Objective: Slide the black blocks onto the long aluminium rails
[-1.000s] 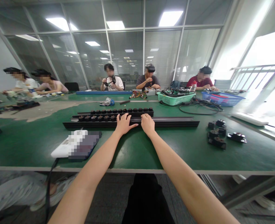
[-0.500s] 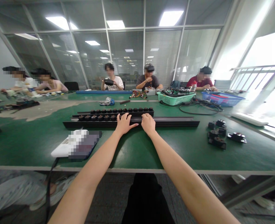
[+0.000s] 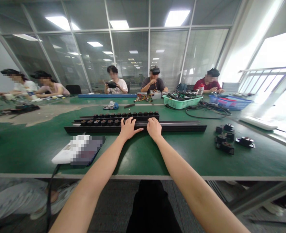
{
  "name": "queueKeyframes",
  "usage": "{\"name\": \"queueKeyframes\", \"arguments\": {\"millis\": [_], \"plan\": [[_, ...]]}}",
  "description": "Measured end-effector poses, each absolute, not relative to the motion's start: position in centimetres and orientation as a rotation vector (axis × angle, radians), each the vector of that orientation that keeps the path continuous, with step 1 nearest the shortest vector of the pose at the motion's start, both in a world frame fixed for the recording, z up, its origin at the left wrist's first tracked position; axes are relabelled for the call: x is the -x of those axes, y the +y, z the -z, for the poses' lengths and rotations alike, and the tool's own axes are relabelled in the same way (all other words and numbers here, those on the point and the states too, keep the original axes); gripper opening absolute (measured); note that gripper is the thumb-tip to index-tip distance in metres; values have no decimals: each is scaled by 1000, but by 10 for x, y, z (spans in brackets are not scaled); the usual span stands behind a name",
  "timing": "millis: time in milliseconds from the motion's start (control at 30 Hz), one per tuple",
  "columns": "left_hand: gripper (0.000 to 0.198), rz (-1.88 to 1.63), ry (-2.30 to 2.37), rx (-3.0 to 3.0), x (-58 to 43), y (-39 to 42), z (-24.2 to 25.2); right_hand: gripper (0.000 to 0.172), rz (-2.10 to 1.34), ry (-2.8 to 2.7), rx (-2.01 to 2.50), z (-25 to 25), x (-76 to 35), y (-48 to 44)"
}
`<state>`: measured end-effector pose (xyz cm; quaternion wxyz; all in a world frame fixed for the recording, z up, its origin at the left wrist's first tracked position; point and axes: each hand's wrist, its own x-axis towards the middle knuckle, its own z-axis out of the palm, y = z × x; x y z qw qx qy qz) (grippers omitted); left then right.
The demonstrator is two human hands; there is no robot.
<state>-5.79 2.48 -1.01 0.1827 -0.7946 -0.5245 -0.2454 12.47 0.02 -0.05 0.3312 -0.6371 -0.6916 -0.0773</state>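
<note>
A long black rail point(image 3: 181, 128) lies crosswise in front of me, with a row of round-topped black modules point(image 3: 96, 122) seated along its left part. My left hand point(image 3: 127, 128) rests over the rail at the right end of that row, fingers spread and thumb stretched to the right. Whatever lies under its fingertips is hidden. Just to the right, my right hand point(image 3: 154, 128) is closed over the rail, its fingers curled down on the far side. Behind lies a second, shorter black rail point(image 3: 84, 117) filled with similar modules.
Several loose black modules point(image 3: 225, 142) lie at the right. A white device and a blurred dark flat item point(image 3: 87, 152) sit at the left front. Farther back are a green basket point(image 3: 179, 103), a blue basket point(image 3: 230, 103), cables and a crumpled cloth point(image 3: 111, 105). Several people sit opposite.
The view has shifted very slightly. Both hands stay at the same spots on the rail, and nothing on the table near them has visibly moved.
</note>
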Motion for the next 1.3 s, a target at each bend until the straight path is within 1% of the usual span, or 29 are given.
{"name": "queueKeyframes", "arguments": {"millis": [1300], "plan": [[72,696,-1489,2243,58,24,10,33,197,-1766,1698,-2,-126,-1]]}}
